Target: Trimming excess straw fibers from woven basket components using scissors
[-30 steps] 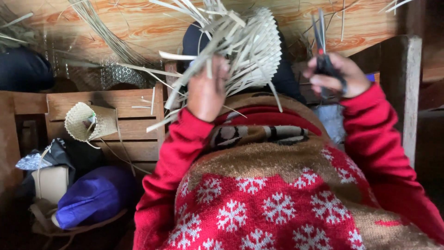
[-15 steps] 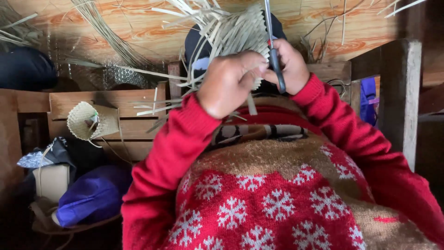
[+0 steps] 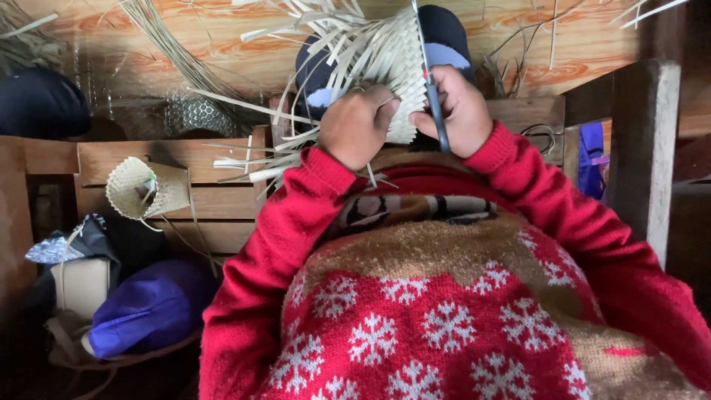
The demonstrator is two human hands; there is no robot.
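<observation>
Pale straw strips make up the half-woven basket (image 3: 385, 67) that both hands hold up in front of the chest, near the top middle of the view. Its woven part sits between the two hands, and loose strip ends fan out up and to the left. The left hand (image 3: 359, 126) is clenched on the lower left edge of the weave, knuckles toward the camera. The right hand (image 3: 459, 111) presses against the right edge of the weave and at the same time grips a pair of scissors (image 3: 432, 96); the dark handle lies inside the fist and the thin blades point straight up beside the basket. Both arms wear red sleeves, part of a red sweater (image 3: 437, 318) with white snowflakes and a brown band.

Behind the basket is a dark cap (image 3: 444, 33) against an orange wooden wall (image 3: 578, 44). To the left, a small finished woven cone (image 3: 144, 189) rests on a wooden crate (image 3: 215, 185), well apart from the hands. Lower left lie a purple bag (image 3: 148, 307) and a pale box (image 3: 78, 285). A wooden post (image 3: 652, 148) stands at the right.
</observation>
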